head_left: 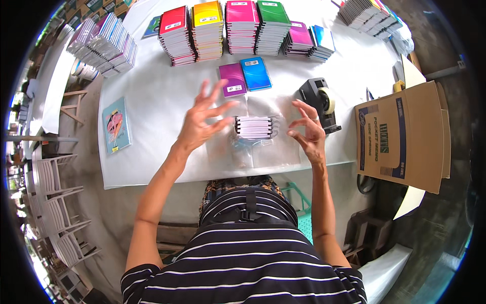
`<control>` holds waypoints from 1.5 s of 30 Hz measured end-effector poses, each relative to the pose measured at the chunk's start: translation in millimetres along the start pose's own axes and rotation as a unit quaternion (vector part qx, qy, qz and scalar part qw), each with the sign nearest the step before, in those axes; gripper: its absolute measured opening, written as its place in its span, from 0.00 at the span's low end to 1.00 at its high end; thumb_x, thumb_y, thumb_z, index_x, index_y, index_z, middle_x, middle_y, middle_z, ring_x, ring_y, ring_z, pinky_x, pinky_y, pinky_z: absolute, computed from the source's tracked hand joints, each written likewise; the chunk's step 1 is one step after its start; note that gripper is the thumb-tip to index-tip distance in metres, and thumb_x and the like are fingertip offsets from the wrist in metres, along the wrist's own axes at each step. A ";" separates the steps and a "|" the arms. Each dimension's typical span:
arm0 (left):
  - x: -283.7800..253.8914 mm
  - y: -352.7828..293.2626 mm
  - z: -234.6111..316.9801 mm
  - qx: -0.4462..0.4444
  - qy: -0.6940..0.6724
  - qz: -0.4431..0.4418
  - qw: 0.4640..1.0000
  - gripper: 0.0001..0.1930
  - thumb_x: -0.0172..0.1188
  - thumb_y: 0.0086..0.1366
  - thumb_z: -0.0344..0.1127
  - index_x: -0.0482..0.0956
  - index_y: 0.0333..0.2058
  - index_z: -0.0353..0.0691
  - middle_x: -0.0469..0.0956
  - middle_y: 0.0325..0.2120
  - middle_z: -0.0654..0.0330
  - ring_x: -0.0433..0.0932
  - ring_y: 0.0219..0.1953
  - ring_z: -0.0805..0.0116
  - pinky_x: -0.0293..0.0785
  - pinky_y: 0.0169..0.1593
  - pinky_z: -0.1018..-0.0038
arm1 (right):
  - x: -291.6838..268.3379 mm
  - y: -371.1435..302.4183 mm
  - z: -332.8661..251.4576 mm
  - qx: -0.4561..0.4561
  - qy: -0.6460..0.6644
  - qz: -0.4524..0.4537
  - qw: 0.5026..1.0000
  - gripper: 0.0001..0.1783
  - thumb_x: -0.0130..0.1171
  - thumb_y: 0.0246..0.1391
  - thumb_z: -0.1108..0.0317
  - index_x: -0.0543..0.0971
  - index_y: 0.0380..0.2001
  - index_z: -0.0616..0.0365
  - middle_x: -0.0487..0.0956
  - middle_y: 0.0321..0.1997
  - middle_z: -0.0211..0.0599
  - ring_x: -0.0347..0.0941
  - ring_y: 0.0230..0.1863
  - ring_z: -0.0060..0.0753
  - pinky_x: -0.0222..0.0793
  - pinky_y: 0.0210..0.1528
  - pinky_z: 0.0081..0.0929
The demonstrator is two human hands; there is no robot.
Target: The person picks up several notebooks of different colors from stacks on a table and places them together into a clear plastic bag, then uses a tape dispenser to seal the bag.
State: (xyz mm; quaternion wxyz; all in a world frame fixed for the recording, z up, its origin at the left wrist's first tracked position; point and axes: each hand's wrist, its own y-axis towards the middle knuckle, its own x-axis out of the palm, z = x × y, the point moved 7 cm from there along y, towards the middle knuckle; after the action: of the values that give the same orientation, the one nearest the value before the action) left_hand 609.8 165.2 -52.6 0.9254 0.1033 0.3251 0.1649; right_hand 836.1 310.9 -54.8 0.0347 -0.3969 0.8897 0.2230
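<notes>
A small bundle of spiral notebooks [254, 127] stands between my hands, showing white page edges and black binding coils. Beneath and around it spreads a clear plastic sheet [281, 149]. My left hand [201, 120] hovers left of the bundle, fingers spread and holding nothing. On the other side my right hand [309, 130] is raised, its fingers curved and apart, also with nothing in it. Neither hand touches the notebooks. Just beyond lie a purple notebook [232, 78] and a blue notebook [256, 75], side by side with covers up.
Tall notebook stacks in red [174, 38], yellow [207, 33], pink [242, 30] and green [272, 30] line the far side. A black tape dispenser [316, 96] stands right of my hands, near a cardboard box [400, 137]. A light-blue notebook [116, 125] lies left.
</notes>
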 end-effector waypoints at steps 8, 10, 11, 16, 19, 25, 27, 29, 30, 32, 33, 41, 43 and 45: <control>66.8 -48.2 -36.1 -0.018 0.013 0.018 1.000 0.26 0.76 0.42 0.35 0.84 0.44 0.59 0.54 0.68 0.61 0.37 0.72 0.50 0.46 0.70 0.57 | 38.9 -37.0 62.5 0.058 -0.053 -0.031 0.996 0.29 0.75 0.34 0.61 0.82 0.46 0.45 0.66 0.65 0.35 0.57 0.67 0.42 0.56 0.67 0.43; 66.1 -41.8 -29.8 0.005 0.075 0.012 0.997 0.26 0.76 0.41 0.37 0.84 0.44 0.62 0.54 0.68 0.62 0.36 0.72 0.49 0.47 0.70 0.56 | 43.0 -39.2 61.4 0.054 -0.073 -0.034 0.995 0.31 0.75 0.34 0.60 0.82 0.47 0.44 0.66 0.65 0.36 0.56 0.68 0.43 0.55 0.67 0.44; 66.6 -38.0 -28.0 0.011 0.087 0.002 0.996 0.26 0.75 0.41 0.39 0.84 0.44 0.64 0.54 0.68 0.64 0.36 0.72 0.49 0.47 0.70 0.54 | 42.6 -40.3 61.1 0.057 -0.085 -0.038 0.994 0.32 0.75 0.33 0.57 0.81 0.48 0.44 0.65 0.65 0.39 0.55 0.68 0.45 0.55 0.67 0.44; 73.7 -21.3 -15.3 0.043 0.139 -0.021 0.989 0.23 0.73 0.44 0.46 0.84 0.43 0.67 0.54 0.68 0.69 0.35 0.72 0.48 0.49 0.69 0.52 | 64.8 -36.3 56.3 0.022 -0.068 0.002 0.997 0.28 0.75 0.32 0.67 0.82 0.44 0.47 0.63 0.65 0.43 0.56 0.67 0.48 0.55 0.67 0.44; 72.9 -18.6 -12.3 0.022 0.118 -0.010 0.993 0.23 0.75 0.43 0.41 0.85 0.42 0.65 0.57 0.67 0.67 0.37 0.72 0.50 0.50 0.70 0.56 | 67.3 -34.2 61.2 0.013 -0.074 0.009 0.997 0.26 0.74 0.33 0.73 0.82 0.43 0.51 0.61 0.65 0.44 0.56 0.68 0.47 0.55 0.68 0.44; 75.6 -24.9 -18.6 0.051 0.120 -0.012 0.991 0.23 0.75 0.43 0.39 0.85 0.42 0.63 0.59 0.66 0.66 0.40 0.72 0.52 0.53 0.69 0.57 | 62.0 -24.4 54.5 0.004 -0.055 -0.019 0.998 0.24 0.75 0.33 0.71 0.82 0.41 0.52 0.61 0.65 0.45 0.58 0.67 0.48 0.57 0.66 0.44; 70.6 -32.2 -26.6 0.022 0.046 0.027 0.998 0.20 0.74 0.45 0.42 0.85 0.41 0.64 0.60 0.66 0.67 0.41 0.72 0.51 0.53 0.69 0.57 | 56.6 -26.0 52.9 0.011 -0.049 -0.018 0.999 0.26 0.76 0.32 0.68 0.82 0.42 0.51 0.61 0.65 0.45 0.58 0.66 0.49 0.58 0.65 0.44; 69.8 -39.0 -32.7 0.007 0.023 0.039 0.999 0.19 0.73 0.46 0.43 0.85 0.41 0.64 0.60 0.66 0.67 0.41 0.72 0.51 0.54 0.69 0.57 | 50.4 -32.0 57.2 0.036 -0.037 -0.012 0.999 0.28 0.77 0.32 0.64 0.81 0.43 0.52 0.59 0.66 0.45 0.57 0.67 0.50 0.58 0.65 0.44; 70.5 -39.9 -32.4 0.006 0.038 0.030 0.999 0.20 0.73 0.46 0.42 0.85 0.41 0.64 0.60 0.66 0.67 0.41 0.72 0.51 0.53 0.69 0.56 | 52.0 -33.9 58.3 0.029 -0.040 -0.018 0.999 0.30 0.78 0.31 0.63 0.80 0.44 0.52 0.58 0.67 0.45 0.57 0.67 0.50 0.58 0.65 0.44; 72.7 -37.3 -30.6 0.019 0.058 0.027 0.998 0.20 0.73 0.46 0.42 0.85 0.41 0.64 0.59 0.66 0.67 0.41 0.72 0.49 0.53 0.69 0.56 | 56.6 -37.4 60.3 0.016 -0.046 -0.032 0.998 0.34 0.79 0.30 0.60 0.78 0.46 0.51 0.57 0.67 0.45 0.56 0.67 0.51 0.58 0.65 0.45; 74.7 -31.7 -25.5 0.033 0.063 0.033 0.997 0.20 0.73 0.46 0.42 0.85 0.42 0.64 0.59 0.66 0.67 0.41 0.71 0.49 0.53 0.69 0.55 | 61.2 -37.9 57.8 0.018 -0.051 -0.034 0.998 0.36 0.79 0.30 0.61 0.75 0.47 0.52 0.58 0.67 0.45 0.56 0.67 0.51 0.59 0.65 0.45; 77.2 -24.0 -16.4 0.002 0.051 0.001 0.999 0.16 0.70 0.52 0.45 0.85 0.42 0.63 0.56 0.68 0.67 0.38 0.72 0.46 0.50 0.69 0.53 | 68.9 -34.8 58.2 0.050 -0.023 0.047 0.997 0.17 0.72 0.42 0.68 0.79 0.36 0.58 0.64 0.63 0.46 0.60 0.65 0.45 0.59 0.64 0.43; 69.2 -24.2 -21.8 -0.007 0.059 -0.019 0.998 0.15 0.69 0.53 0.47 0.85 0.41 0.63 0.56 0.68 0.68 0.37 0.72 0.46 0.49 0.69 0.53 | 64.5 -28.3 50.7 0.052 -0.017 0.039 0.998 0.11 0.70 0.45 0.69 0.81 0.33 0.59 0.67 0.61 0.45 0.63 0.63 0.44 0.60 0.63 0.41; 67.6 -19.8 -22.5 -0.005 0.073 -0.046 0.996 0.14 0.67 0.54 0.49 0.86 0.41 0.63 0.56 0.68 0.68 0.36 0.72 0.46 0.48 0.69 0.52 | 60.1 -21.5 47.0 0.074 -0.027 0.021 0.997 0.10 0.70 0.46 0.69 0.82 0.32 0.57 0.71 0.57 0.44 0.66 0.60 0.42 0.61 0.61 0.40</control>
State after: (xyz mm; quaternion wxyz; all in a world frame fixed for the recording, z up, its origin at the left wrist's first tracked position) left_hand 649.8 174.0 -114.1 0.9062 0.0712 0.3958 0.1308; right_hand 805.1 276.7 -119.3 0.0832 -0.3687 0.9104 0.1681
